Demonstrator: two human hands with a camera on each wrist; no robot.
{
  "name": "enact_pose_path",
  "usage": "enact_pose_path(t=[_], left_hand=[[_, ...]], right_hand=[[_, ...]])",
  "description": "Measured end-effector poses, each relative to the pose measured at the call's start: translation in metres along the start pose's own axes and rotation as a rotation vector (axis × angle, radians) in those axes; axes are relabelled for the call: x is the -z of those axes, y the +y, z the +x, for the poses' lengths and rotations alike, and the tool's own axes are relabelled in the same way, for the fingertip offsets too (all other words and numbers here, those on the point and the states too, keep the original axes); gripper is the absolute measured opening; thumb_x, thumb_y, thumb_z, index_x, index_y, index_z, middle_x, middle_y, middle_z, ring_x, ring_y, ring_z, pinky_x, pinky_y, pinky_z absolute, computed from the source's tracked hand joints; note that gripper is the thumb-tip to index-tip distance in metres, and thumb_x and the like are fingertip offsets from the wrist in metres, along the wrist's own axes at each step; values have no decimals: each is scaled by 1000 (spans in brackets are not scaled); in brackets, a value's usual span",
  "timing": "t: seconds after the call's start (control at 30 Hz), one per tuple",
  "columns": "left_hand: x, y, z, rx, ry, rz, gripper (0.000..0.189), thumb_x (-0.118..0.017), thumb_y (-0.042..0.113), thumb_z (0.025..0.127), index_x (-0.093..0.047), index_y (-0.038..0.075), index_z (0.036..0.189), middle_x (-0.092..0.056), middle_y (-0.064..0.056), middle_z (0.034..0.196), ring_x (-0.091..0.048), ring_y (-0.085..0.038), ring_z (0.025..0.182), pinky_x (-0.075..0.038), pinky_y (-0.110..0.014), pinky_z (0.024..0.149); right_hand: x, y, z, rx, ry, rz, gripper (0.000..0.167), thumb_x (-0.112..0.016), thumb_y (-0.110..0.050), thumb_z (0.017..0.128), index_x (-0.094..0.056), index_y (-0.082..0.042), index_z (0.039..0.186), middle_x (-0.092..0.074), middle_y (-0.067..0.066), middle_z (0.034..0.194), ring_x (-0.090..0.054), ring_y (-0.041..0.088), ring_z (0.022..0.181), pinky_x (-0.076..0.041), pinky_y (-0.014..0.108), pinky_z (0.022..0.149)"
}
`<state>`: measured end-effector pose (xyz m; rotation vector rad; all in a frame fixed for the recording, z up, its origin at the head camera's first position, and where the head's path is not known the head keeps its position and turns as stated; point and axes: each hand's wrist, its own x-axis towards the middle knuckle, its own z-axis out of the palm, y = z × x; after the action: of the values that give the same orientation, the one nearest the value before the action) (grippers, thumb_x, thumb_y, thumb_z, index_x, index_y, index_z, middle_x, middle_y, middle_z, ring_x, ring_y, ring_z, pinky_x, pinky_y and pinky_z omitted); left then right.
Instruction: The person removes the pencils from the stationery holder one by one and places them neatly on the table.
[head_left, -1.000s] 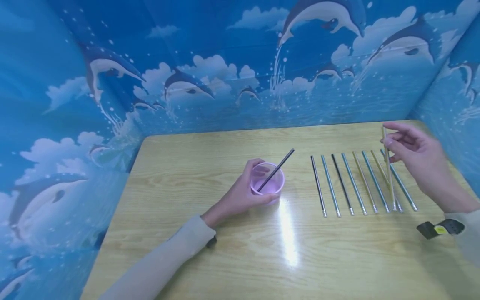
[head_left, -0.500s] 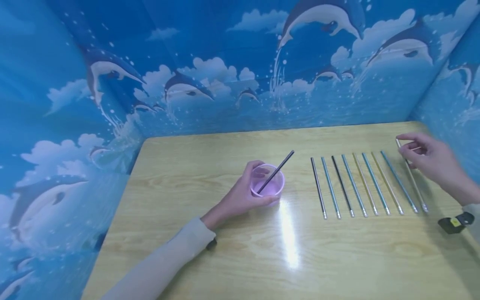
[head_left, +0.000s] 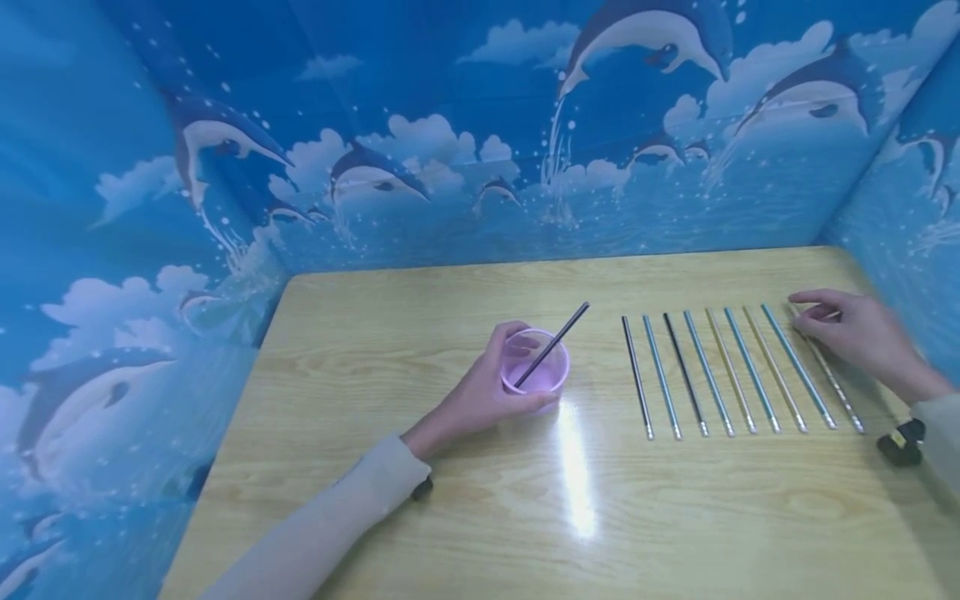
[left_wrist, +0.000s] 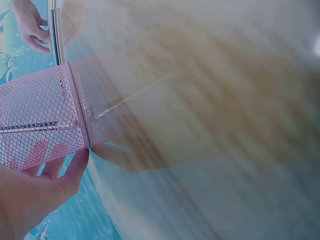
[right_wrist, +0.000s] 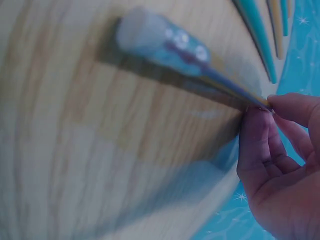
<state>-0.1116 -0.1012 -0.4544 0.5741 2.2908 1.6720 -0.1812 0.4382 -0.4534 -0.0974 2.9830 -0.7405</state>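
My left hand point(head_left: 491, 383) grips a pink mesh pencil cup point(head_left: 558, 367) around its side, and the cup stands upright on the table. One dark pencil point(head_left: 558, 337) leans inside it, its upper end past the rim. In the left wrist view the fingers curl round the mesh wall point(left_wrist: 45, 105). At the far right, my right hand point(head_left: 862, 333) pinches the far end of a gold pencil point(head_left: 834, 382) between thumb and fingers. The right wrist view shows this pencil low over the table, its white eraser point(right_wrist: 137, 32) toward the camera.
Left of the gold pencil, several pencils lie in a spaced row, erasers toward me: a dark one point(head_left: 636, 375), a blue one point(head_left: 798, 362), a gold one point(head_left: 772, 367) and others. The wooden table point(head_left: 375, 350) meets blue dolphin-print walls point(head_left: 450, 208) at the back and sides.
My right hand has carried the gold pencil rightward from above the row and lowered it to the row's right end. The left hand and cup have stayed in place.
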Motion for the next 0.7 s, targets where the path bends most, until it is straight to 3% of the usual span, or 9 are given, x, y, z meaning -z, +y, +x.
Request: enact_pose_path(t=[0.1,0.37,0.57,0.7], left_hand=[[0,-1,0,-1,3,10,96,-97,27,85,-35,25,157,-56,-7,150,-58,-27,140,-57,-37,107],[1,-2,0,-12,3,10,96,-97,27,85,-35,24,158,-56,-6,150,-58,-27,140,-57,-37,107],[0,-1,0,-5,4,17,95,-96,29,86,-34,25,158,-56,-4,150,-58,-27,139,-57,-37,106],[0,-1,0,-8,-1,9,96,-96,27,86,-33,24,159,-55,-7,150,-58,-27,138,-58,-36,105]], right_hand=[[-2,0,3,3,6,-18,41,-70,-16,108,-62,8,140,-74,31,108,-68,52,97,-48,37,68],[-4,-6,8,18,9,-17,39,-69,-14,108,-62,9,138,-73,30,105,-67,51,95,-49,38,65],[-6,-5,9,-8,-10,-5,40,-64,-16,111,-58,11,140,-69,37,111,-64,58,104,-52,67,80],[-8,-3,9,-10,-5,-7,40,-64,-14,110,-57,12,140,-68,39,112,-63,60,104,-49,74,84]])
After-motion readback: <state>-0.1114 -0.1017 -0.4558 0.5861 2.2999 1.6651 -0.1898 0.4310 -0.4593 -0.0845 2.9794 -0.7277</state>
